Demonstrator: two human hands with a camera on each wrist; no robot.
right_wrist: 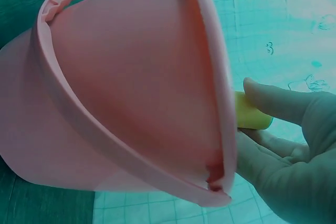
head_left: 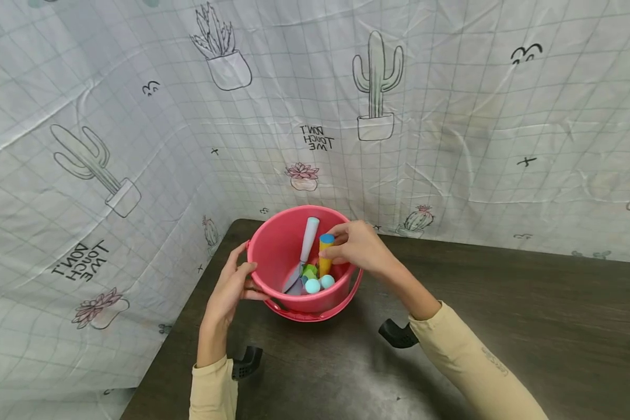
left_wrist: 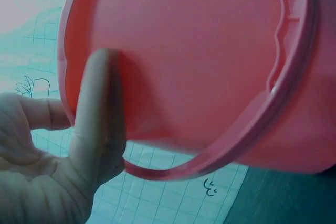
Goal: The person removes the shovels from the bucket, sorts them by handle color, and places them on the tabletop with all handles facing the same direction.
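Observation:
A pink bucket [head_left: 273, 245] stands on the dark table, tilted slightly toward the camera in the head view. My left hand [head_left: 228, 289] holds its left rim, thumb at the edge and fingers along the outer wall; the left wrist view shows a straight finger [left_wrist: 97, 108] against that wall. Over the right rim, my right hand [head_left: 361, 248] pinches a yellow cylinder with a blue end [head_left: 325, 256] upright inside the bucket. The right wrist view shows the yellow cylinder [right_wrist: 251, 113] between thumb and fingers, its lower part hidden by the rim.
Within the bucket lie a white-handled trowel [head_left: 308, 240], two pale blue balls [head_left: 312, 286] and a green piece [head_left: 310, 270]. The bucket's handle [head_left: 307, 317] hangs down in front. A cactus-print curtain [head_left: 451, 146] rises behind the table [head_left: 504, 297].

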